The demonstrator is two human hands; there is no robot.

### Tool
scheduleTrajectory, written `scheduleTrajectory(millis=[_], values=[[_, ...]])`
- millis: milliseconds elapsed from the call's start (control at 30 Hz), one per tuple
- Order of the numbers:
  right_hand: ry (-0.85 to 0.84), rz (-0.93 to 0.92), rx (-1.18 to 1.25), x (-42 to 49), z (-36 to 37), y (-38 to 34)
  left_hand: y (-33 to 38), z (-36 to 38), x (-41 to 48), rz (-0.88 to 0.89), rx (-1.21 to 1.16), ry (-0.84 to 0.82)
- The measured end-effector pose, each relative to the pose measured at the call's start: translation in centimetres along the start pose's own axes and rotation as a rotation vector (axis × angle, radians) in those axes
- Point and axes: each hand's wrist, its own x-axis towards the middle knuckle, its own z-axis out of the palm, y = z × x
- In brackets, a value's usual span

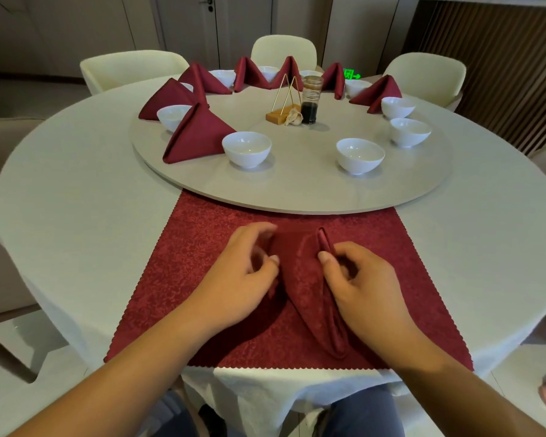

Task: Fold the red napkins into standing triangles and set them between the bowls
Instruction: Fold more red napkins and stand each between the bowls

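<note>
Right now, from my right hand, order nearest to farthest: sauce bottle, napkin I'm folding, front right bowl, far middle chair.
1. Napkin, pinched by the right hand.
2. Bowl, front right of the turntable.
3. Sauce bottle, turntable centre.
4. Chair, far side.

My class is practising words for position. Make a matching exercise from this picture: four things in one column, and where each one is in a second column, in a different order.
Column A
1. half-folded napkin
2. sauce bottle
3. green sign
4. nearest standing napkin

Column B
a. near the middle of the turntable
b. beyond the far edge of the table
c. on the red runner, between the left hand and right hand
d. just left of a white bowl

Pairs: 1-c, 2-a, 3-b, 4-d
</note>
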Motion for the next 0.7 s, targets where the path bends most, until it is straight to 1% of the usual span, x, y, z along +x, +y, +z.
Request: scheduleTrajectory(millis=[67,133,200,267,367,433,500,600,700], values=[[-0.054,0.073,0.036,0.1,0.2,0.1,0.8,0.4,0.6,0.068,0.046,-0.071],[-0.092,0.122,0.076,0.3,0.0,0.2,1.0,0.5,1.2,0.093,0.085,-0.142],[-0.089,0.124,0.124,1.0,-0.7,0.3,1.2,0.4,1.7,0.098,0.097,-0.185],[-0.137,0.089,0.154,2.1,-1.8,0.2,1.4,0.4,2.0,0.097,0.090,-0.204],[-0.338,0.009,0.100,4.0,-3.3,-0.3,1.8,0.5,2.4,0.087,0.057,-0.241],[-0.466,-0.033,0.055,5.0,-3.9,-0.5,2.0,0.6,2.8,0.087,0.118,-0.267],[-0.549,-0.066,0.029,5.9,-4.1,-0.6,2.2,0.5,3.3,0.103,0.165,-0.293],[-0.590,-0.082,0.023,7.2,-4.3,-0.6,2.3,0.1,4.0,0.134,0.158,-0.297],[-0.561,-0.089,0.056,9.0,-4.4,-0.8,3.1,-0.5,5.7,0.151,0.157,-0.283]])
